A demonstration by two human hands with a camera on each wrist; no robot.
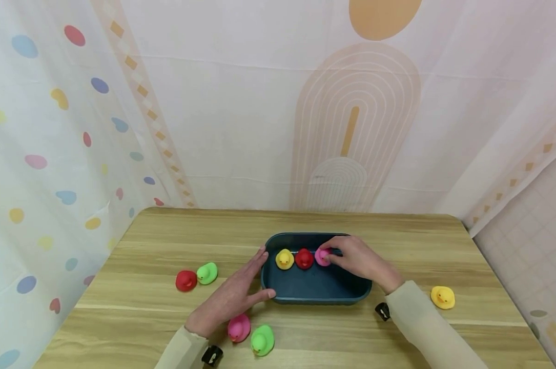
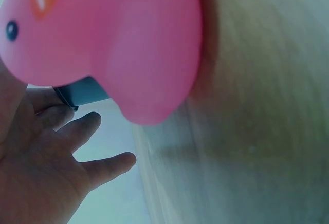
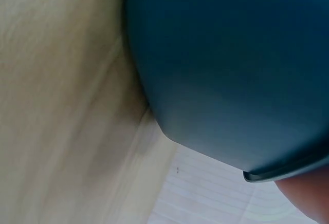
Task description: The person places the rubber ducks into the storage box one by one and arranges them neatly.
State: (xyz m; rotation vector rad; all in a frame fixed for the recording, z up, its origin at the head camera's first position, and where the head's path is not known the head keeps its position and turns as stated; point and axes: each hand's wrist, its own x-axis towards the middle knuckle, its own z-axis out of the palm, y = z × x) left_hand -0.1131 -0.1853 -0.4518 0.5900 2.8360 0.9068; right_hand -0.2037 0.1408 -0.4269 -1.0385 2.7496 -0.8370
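A dark blue oblong bin (image 1: 314, 300) stands on the wooden table; its outer wall (image 3: 231, 64) fills much of the right wrist view. Inside, a yellow duck (image 1: 284, 259), a red duck (image 1: 304, 259) and a pink duck (image 1: 322, 257) form a row along the far side. My right hand (image 1: 358, 259) reaches over the bin's right end and pinches the pink duck. With fingers extended, my left hand (image 1: 229, 294) touches the bin's left end. Close to the left wrist sits another pink duck (image 2: 144, 39), large in the left wrist view.
Left of the bin are a second red duck (image 1: 186, 281) and a green duck (image 1: 207, 273), side by side. Another green duck (image 1: 262, 340) lies near the front. A second yellow duck (image 1: 443, 297) sits at the right. Behind the table hangs a patterned curtain (image 1: 231, 128).
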